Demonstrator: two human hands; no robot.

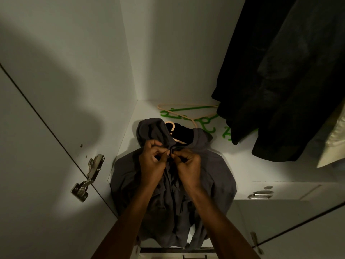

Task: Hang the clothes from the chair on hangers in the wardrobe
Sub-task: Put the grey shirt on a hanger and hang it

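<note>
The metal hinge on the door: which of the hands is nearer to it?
Left. The left hand pinches the grey shirt placket right of the hinge; the right hand lies farther right.

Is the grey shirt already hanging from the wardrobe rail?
No, the grey shirt lies on the wardrobe shelf while both hands pinch its front near the collar.

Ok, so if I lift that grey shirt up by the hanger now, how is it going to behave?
The grey shirt is probably floppy: it lies creased on the wardrobe shelf and spills over the edge. It looks light, so the peach hanger in its collar should carry it. Both hands, left hand and right hand, pinch the placket, so buttoned it may slip less.
</note>
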